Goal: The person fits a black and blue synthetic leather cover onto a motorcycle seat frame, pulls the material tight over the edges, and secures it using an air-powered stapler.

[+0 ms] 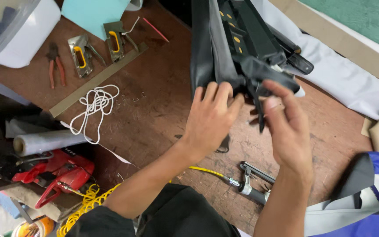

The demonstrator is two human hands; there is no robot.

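Two hands hold a black cover on a dark frame over a brown surface.

The left hand (209,116) lies flat on the black cover (211,48), fingers close together and pressed on its bottom edge. The right hand (288,127) is half open, fingers bent, and its thumb and fingertips touch a loose black flap at the same edge. The cover wraps a black frame (253,30) that stands up from the brown surface (154,109). Just below the hands lies a metal tool (253,182) with a yellow hose (205,171). To the left lie a white cord (95,107), two staplers (96,46), red pliers (55,63) and a roll of clear wrap (44,141). A red tool (60,173) sits near the bottom left corner.
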